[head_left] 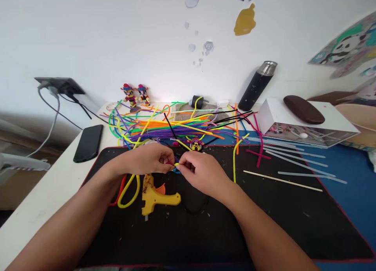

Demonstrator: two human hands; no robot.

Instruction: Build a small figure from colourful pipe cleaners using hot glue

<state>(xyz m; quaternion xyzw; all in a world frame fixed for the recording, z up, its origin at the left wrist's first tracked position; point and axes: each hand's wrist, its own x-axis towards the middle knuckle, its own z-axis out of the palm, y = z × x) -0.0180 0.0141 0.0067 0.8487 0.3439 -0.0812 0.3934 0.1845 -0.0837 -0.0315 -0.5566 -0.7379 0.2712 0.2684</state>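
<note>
My left hand [148, 158] and my right hand [205, 170] meet fingertip to fingertip over the black mat, both pinched closed. Between them is a small piece of pipe cleaner [176, 166], yellow with some magenta by the left fingers; most of it is hidden. Just below lies a yellow hot glue gun [155, 198] with an orange trigger. Left of it a yellow pipe cleaner loop [129, 202] comes out from under my left forearm. A small multicoloured figure [195, 145] sits right behind my right hand.
A heap of coloured pipe cleaners [176, 128] spreads along the back. Clear glue sticks [296, 158] and a wooden stick [282, 180] lie on the right. A black thermos [256, 87], a white box [276, 110] and a phone [88, 143] stand or lie around the mat [217, 232].
</note>
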